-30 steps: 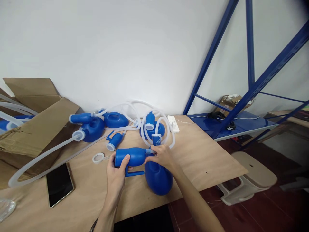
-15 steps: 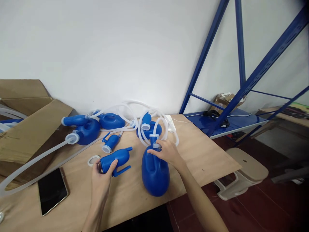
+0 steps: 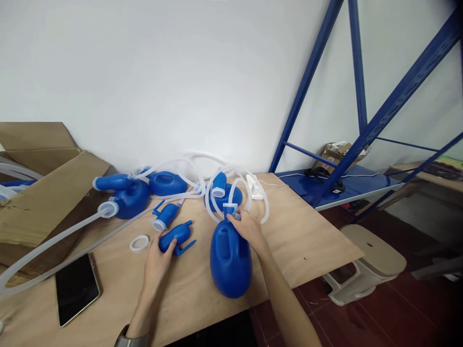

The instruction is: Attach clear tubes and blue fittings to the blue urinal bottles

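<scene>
My left hand (image 3: 156,258) rests on a small blue plastic funnel piece (image 3: 177,234) lying on the wooden table (image 3: 311,236), fingers curled round its wide end. A white ring (image 3: 139,243) lies just left of that hand. My right hand (image 3: 248,230) pinches the neck of a large blue plastic bottle (image 3: 230,260) that lies on the table, where a clear tube (image 3: 249,193) joins it.
More blue bottles (image 3: 133,193) and funnel pieces (image 3: 165,215) with looped clear tubing lie further back. An open cardboard box (image 3: 39,193) stands at the left, a phone (image 3: 75,288) lies near the front edge. A white power strip (image 3: 253,186), blue shelving (image 3: 361,125) and a stool (image 3: 372,260) are to the right.
My left hand pulled the blue funnel piece away from the big bottle's neck and set it down on the table to the left. My right hand stayed at the neck.
</scene>
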Tool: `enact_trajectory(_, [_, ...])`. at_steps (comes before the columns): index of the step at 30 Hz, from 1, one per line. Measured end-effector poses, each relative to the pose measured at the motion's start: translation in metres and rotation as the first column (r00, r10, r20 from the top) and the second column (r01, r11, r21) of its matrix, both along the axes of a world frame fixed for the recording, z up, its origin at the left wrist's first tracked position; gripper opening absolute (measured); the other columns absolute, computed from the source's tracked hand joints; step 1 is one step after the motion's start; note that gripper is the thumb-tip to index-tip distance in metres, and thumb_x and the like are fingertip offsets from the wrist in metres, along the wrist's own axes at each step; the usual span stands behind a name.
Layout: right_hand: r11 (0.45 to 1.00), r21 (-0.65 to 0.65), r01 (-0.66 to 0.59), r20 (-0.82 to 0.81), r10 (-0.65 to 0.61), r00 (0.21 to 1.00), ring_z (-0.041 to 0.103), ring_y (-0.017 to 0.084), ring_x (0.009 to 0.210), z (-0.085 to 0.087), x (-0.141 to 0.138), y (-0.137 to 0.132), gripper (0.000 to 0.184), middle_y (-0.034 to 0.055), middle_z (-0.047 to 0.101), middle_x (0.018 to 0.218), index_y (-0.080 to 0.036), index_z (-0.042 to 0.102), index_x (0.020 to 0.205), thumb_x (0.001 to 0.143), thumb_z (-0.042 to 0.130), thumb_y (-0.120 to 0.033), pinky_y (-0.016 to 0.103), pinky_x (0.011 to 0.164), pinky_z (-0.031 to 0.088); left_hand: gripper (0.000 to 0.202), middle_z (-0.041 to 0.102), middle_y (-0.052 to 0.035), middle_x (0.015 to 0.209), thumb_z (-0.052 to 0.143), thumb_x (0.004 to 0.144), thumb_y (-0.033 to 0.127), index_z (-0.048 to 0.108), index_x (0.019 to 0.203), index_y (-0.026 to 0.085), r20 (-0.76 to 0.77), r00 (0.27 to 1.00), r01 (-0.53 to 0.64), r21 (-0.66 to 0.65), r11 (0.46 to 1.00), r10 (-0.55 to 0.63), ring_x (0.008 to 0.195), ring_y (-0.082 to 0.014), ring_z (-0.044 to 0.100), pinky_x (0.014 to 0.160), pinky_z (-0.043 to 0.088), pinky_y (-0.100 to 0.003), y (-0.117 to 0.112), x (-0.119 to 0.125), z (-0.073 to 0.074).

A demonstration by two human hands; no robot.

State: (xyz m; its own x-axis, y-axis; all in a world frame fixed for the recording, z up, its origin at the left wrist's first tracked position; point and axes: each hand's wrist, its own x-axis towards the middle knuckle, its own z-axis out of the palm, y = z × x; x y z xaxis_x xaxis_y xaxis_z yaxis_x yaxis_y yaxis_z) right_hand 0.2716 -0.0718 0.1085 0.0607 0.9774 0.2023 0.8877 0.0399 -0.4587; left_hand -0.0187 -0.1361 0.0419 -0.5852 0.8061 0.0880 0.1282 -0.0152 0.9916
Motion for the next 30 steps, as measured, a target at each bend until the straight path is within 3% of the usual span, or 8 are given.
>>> enact_trajectory(4, [0.990,-0.136,-0.035,0.010,0.036,0.999,0.071,0.033,0.103,0.020,-0.010,-0.003,0.023,0.0155,0.078,0.107,-0.018,0.070,0.097,0.093,0.061,-0.038,0.041,0.088,0.046,0.041,0.064,-0.0154,0.122,0.070,0.085,0.045,0.073,0.116,0.019,-0.517,0.854,0.002,-0.116,0.993,-0.062,0.121,-0.0405,0.060,0.112,0.042,-0.058,-0.009,0.000,-0.008])
enact_trajectory(9, [0.970,-0.233,-0.067,0.001,0.069,0.998,0.071,0.031,0.103,0.031,-0.011,-0.007,0.026,0.0159,0.077,0.107,-0.017,0.071,0.099,0.093,0.055,-0.037,0.034,0.082,0.044,0.042,0.056,-0.0200,0.136,0.053,0.097,0.037,0.067,0.132,0.017,-0.789,0.614,-0.137,-0.133,0.982,-0.022,0.128,-0.0408,0.051,0.108,0.044,-0.060,-0.012,0.009,-0.016])
enact_trajectory(12, [0.959,-0.273,-0.076,-0.021,0.073,0.997,0.070,0.032,0.104,0.030,-0.009,-0.009,0.029,0.0159,0.076,0.105,-0.017,0.072,0.094,0.095,0.053,-0.039,0.034,0.080,0.044,0.041,0.056,-0.0215,0.134,0.050,0.100,0.038,0.069,0.128,0.015,-0.828,0.558,-0.144,-0.032,0.989,0.054,0.125,-0.0416,0.052,0.103,0.047,-0.061,-0.008,0.023,-0.010])
enact_trajectory(14, [0.954,-0.286,-0.090,-0.025,0.087,0.996,0.069,0.031,0.105,0.028,-0.008,-0.011,0.029,0.0146,0.076,0.103,-0.018,0.072,0.091,0.095,0.054,-0.040,0.033,0.081,0.044,0.040,0.060,-0.0191,0.132,0.052,0.100,0.041,0.069,0.128,0.018,-0.814,0.578,-0.031,0.051,0.998,0.060,0.122,-0.0384,0.056,0.103,0.049,-0.057,-0.003,0.039,0.000])
enact_trajectory(18, [0.951,-0.256,-0.175,-0.045,0.169,0.985,0.066,0.028,0.109,0.023,-0.004,-0.014,0.023,0.0120,0.075,0.107,-0.018,0.071,0.092,0.094,0.057,-0.037,0.031,0.084,0.044,0.045,0.064,-0.0129,0.137,0.055,0.101,0.043,0.059,0.143,0.024,-0.777,0.617,0.345,0.122,0.931,-0.127,0.126,-0.0290,0.062,0.107,0.051,-0.042,0.012,0.081,0.027])
enact_trajectory(20, [0.943,-0.236,-0.233,-0.069,0.223,0.972,0.067,0.026,0.103,0.021,-0.002,-0.015,0.022,0.0100,0.075,0.102,-0.018,0.071,0.091,0.094,0.056,-0.035,0.030,0.081,0.044,0.049,0.061,-0.0121,0.145,0.056,0.102,0.044,0.054,0.148,0.026,-0.772,0.595,0.424,0.065,0.903,-0.223,0.131,-0.0287,0.061,0.107,0.051,-0.041,0.021,0.098,0.040])
enact_trajectory(25, [0.933,-0.167,-0.318,-0.071,0.310,0.948,0.067,0.023,0.089,0.017,0.002,-0.020,0.013,0.0067,0.075,0.091,-0.020,0.069,0.085,0.091,0.059,-0.026,0.029,0.074,0.041,0.041,0.069,-0.0131,0.136,0.055,0.102,0.038,0.063,0.140,0.023,-0.773,0.458,0.467,-0.213,0.858,-0.440,0.120,-0.0313,0.069,0.094,0.054,-0.039,0.041,0.121,0.063])
enact_trajectory(30, [0.921,-0.083,-0.381,-0.036,0.379,0.924,0.066,0.026,0.093,0.010,0.007,-0.023,0.014,0.0086,0.073,0.098,-0.020,0.069,0.098,0.087,0.067,-0.027,0.032,0.080,0.045,0.032,0.079,-0.0110,0.104,0.050,0.103,0.041,0.067,0.126,0.026,-0.816,0.308,0.283,-0.413,0.866,-0.490,0.089,-0.0300,0.076,0.073,0.050,-0.033,0.043,0.132,0.076])
